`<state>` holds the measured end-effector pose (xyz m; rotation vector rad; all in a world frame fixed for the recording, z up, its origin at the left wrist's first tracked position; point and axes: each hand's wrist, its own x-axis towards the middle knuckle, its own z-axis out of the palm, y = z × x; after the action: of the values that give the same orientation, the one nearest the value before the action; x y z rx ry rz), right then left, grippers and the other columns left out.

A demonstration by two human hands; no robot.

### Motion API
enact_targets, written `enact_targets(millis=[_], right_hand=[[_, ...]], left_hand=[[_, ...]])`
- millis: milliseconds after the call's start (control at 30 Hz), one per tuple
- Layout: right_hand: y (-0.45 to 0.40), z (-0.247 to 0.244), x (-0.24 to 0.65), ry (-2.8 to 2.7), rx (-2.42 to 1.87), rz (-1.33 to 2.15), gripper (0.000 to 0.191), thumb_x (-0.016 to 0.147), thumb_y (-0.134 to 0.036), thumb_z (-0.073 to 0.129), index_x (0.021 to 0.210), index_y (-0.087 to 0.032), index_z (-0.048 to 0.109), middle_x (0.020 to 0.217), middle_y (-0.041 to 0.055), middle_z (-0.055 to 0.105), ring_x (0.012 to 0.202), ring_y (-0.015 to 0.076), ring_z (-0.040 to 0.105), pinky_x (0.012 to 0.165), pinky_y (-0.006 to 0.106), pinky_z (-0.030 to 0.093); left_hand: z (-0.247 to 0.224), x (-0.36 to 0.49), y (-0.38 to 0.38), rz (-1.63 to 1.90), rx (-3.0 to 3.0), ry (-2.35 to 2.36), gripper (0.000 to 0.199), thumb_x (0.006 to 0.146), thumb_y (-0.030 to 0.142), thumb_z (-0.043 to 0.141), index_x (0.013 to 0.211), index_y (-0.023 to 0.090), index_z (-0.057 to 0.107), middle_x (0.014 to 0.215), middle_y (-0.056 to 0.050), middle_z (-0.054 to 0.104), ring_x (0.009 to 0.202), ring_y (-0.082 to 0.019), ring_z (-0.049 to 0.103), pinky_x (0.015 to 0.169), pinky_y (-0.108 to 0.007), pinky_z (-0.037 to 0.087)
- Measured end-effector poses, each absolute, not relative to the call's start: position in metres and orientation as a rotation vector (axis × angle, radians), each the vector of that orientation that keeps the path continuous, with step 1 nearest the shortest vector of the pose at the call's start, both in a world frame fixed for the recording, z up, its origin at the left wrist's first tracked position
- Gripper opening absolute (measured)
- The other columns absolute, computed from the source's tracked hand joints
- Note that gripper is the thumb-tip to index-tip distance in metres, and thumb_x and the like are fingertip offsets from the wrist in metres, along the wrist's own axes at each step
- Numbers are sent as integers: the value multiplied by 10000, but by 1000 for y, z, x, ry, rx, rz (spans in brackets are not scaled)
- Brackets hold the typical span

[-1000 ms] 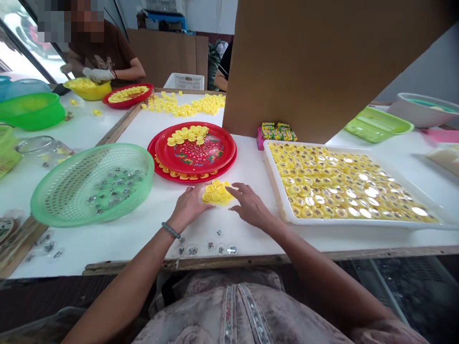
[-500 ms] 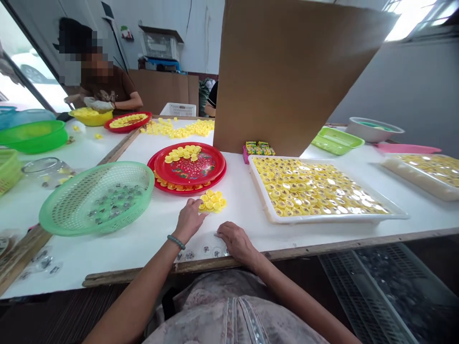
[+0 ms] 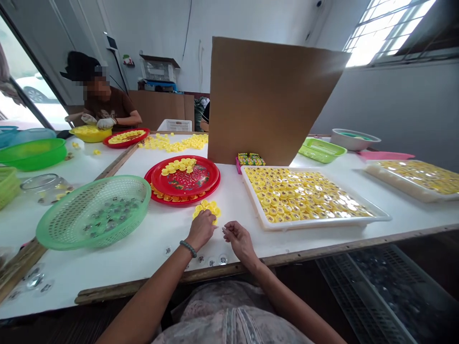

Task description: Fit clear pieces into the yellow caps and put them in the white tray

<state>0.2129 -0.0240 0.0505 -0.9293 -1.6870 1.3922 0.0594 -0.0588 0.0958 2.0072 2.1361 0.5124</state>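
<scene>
My left hand (image 3: 202,230) is closed at the near side of a small pile of yellow round cup-like pieces (image 3: 210,206). Its fingertips are bent down and hide whatever they hold. Just to the right, my right hand (image 3: 239,240) pinches a small clear piece (image 3: 224,230) between thumb and fingers, a little apart from the left hand. Several clear round pieces with dark printed marks (image 3: 223,259) lie along the table's front edge, below both hands. Behind the pile are stacked red plates (image 3: 202,180), with yellow pieces on the top one and between them.
A pale green basket (image 3: 53,217) holding clear pieces stands left. On the right, a white tray (image 3: 263,220) is filled with yellow pieces; another tray (image 3: 398,184) lies beyond. A cardboard sheet (image 3: 265,100) stands upright behind. A gloved person (image 3: 118,107) sits at the far left.
My left hand has moved right and onto the near side of the yellow pile. The right hand has lifted from the table edge toward it, with the clear piece. The head view has tilted up.
</scene>
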Motion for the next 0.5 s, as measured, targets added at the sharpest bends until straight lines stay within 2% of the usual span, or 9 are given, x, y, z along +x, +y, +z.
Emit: enact_targets(millis=[167,300,500], right_hand=[[-18,54,212,-1512,-855,1607,292,710,-417,639,877,-186,575,696,-16,575,597,129,596,594,271,507],[-20,57,213,-1453,-780,1729,269,700,-384,670,842,-182,563,712,-22,591,598,118,608,600,259,505],[-23,60,213,-1377,-721,1818,277,676,-375,707,802,-178,558,693,-18,622,604,124,618,615,266,509]], left_hand=[[98,64,-78,705,1885,2002,210,800,190,501,947,205,650,1014,-58,628,1007,-204,534,943,-329,393],[96,72,-89,1014,1519,1956,232,837,296,449,930,218,647,962,-31,664,849,-165,594,812,-286,467],[84,82,-91,1243,1158,1710,267,757,386,558,864,167,668,739,-27,674,612,-136,582,605,-253,479]])
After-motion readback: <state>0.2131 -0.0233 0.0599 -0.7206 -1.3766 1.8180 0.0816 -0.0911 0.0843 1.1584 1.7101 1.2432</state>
